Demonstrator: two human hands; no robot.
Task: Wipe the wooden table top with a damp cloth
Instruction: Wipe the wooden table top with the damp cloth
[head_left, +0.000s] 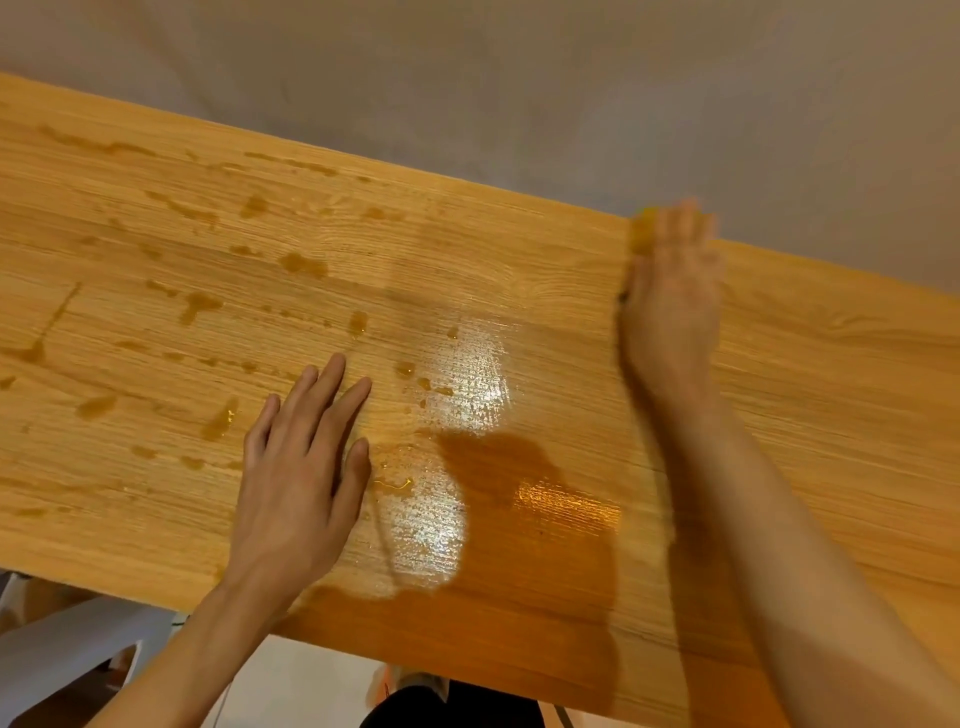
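The person leans over the wooden table top (519, 270) with both arms out. The left hand (301, 467) lies flat near the front edge, fingers straight and slightly spread, holding nothing — it looks to be bracing the body while the other arm works. The right hand (670, 291) is far across, at the back edge toward the right end, blurred with motion; its fingers appear stretched out flat, pressing down on the cloth (641, 234), of which only a small yellowish scrap peeks out beside the fingers right at the rim. How much cloth sits under the palm I cannot tell. As for progress, I would put the job somewhere in the middle. The middle strip between the two hands shines with a broad wet film that catches the light, and that reads as ground already covered. The left stretch of the board is dotted with separate drops and short streaks of water running back to the far edge — wetted, but not yet evenly wiped off. The right end, beyond the working arm, looks matt and dry, so it may still be waiting its turn. A pale chair (78, 639) shows below the front left edge.
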